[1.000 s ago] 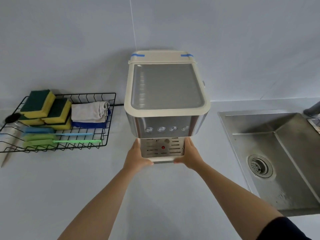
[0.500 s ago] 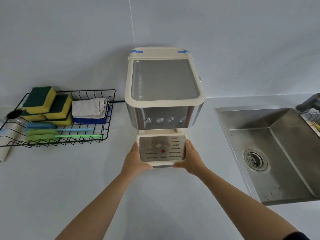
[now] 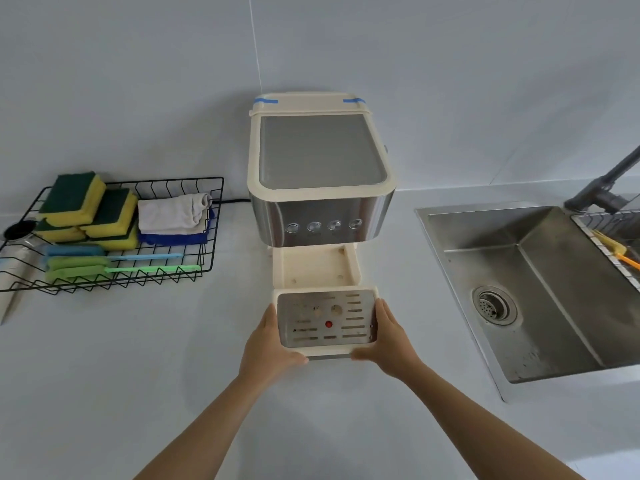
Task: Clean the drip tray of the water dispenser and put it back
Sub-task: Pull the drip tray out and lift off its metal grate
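I am seeing a cream drip tray (image 3: 325, 348) whose silver grille is showing dark slots, brownish spots and one red dot. The water dispenser (image 3: 320, 174) is showing cream edges, a grey top, a shiny steel front and blue tape strips. Green-and-yellow sponges (image 3: 86, 209) are sitting in a black wire rack (image 3: 214, 216) beside white and blue cloths (image 3: 173, 220). The table (image 3: 104, 375) is looking pale grey.

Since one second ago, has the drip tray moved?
Yes. The drip tray has slid out from under the water dispenser, toward the person.

light: soft, even, bright; shadows: faint | edges: wide-angle bowed; focus: slightly soft
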A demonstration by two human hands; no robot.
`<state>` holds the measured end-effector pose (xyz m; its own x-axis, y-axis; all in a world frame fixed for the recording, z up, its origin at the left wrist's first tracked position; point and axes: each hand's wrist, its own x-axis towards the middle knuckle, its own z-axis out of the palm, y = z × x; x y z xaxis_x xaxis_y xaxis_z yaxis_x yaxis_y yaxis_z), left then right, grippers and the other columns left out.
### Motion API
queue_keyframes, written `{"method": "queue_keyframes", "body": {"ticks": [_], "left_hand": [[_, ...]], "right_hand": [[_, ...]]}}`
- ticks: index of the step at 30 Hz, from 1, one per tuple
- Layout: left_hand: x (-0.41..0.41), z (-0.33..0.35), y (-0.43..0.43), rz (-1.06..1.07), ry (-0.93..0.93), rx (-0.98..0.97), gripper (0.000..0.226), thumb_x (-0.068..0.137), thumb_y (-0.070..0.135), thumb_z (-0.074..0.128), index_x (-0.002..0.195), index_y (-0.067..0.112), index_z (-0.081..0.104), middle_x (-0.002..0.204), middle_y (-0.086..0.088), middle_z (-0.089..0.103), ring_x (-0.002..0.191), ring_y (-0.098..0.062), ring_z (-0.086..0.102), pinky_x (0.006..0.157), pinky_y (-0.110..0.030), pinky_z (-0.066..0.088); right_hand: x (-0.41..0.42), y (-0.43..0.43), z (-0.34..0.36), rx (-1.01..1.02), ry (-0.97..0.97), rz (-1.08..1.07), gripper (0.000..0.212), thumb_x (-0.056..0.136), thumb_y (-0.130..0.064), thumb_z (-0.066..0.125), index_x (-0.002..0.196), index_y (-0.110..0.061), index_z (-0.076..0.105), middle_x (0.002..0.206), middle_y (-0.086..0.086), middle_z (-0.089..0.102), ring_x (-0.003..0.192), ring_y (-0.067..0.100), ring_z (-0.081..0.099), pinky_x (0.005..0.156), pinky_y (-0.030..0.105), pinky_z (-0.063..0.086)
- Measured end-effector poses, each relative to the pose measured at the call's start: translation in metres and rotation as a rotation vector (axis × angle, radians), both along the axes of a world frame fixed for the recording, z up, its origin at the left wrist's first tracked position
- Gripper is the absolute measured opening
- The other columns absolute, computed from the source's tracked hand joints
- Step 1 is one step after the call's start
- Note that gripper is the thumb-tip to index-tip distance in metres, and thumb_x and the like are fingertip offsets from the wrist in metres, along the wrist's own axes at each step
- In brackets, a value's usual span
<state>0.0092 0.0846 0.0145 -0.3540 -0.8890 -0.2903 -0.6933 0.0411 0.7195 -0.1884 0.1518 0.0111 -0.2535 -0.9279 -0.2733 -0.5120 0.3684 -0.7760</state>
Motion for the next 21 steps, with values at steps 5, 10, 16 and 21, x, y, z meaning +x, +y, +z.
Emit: {"method": "queue_keyframes", "body": {"ticks": [5,10,16,21], "left_hand": [[-0.003,-0.003,0.017,-0.032,0.008,0.029,0.077,0.053,0.019,0.082,0.118,0.022,0.040,0.107,0.007,0.058,0.094,-0.013,0.057,0.067,-0.016,0.048],[-0.018,-0.005,0.034,-0.069,0.014,0.021,0.083,0.051,0.021,0.082,0.122,0.024,0.038,0.112,0.007,0.057,0.100,-0.012,0.057,0.078,-0.024,0.052],[-0.056,-0.006,0.069,-0.087,0.030,0.007,0.088,0.052,0.022,0.084,0.126,0.024,0.036,0.116,0.008,0.057,0.101,-0.010,0.057,0.081,-0.024,0.054],[-0.098,-0.012,0.109,-0.056,0.054,0.047,0.091,0.050,0.022,0.084,0.127,0.027,0.035,0.117,0.010,0.057,0.101,-0.009,0.058,0.081,-0.022,0.053]], "right_hand": [[-0.004,0.026,-0.001,0.007,-0.043,-0.050,0.076,0.059,-0.010,0.081,0.117,-0.021,0.035,0.113,0.000,0.051,0.098,0.010,0.057,0.066,0.016,0.055],[-0.018,0.052,-0.003,0.007,-0.041,-0.082,0.076,0.059,-0.010,0.081,0.117,-0.021,0.035,0.114,-0.001,0.051,0.100,0.010,0.056,0.066,0.014,0.055],[-0.054,0.088,-0.002,-0.004,-0.048,-0.086,0.072,0.058,-0.007,0.081,0.111,-0.024,0.035,0.111,-0.002,0.052,0.097,0.009,0.057,0.061,0.009,0.054],[-0.100,0.124,-0.010,0.017,-0.063,-0.069,0.072,0.056,-0.006,0.081,0.111,-0.021,0.037,0.109,-0.002,0.052,0.101,0.013,0.059,0.068,0.015,0.057]]}}
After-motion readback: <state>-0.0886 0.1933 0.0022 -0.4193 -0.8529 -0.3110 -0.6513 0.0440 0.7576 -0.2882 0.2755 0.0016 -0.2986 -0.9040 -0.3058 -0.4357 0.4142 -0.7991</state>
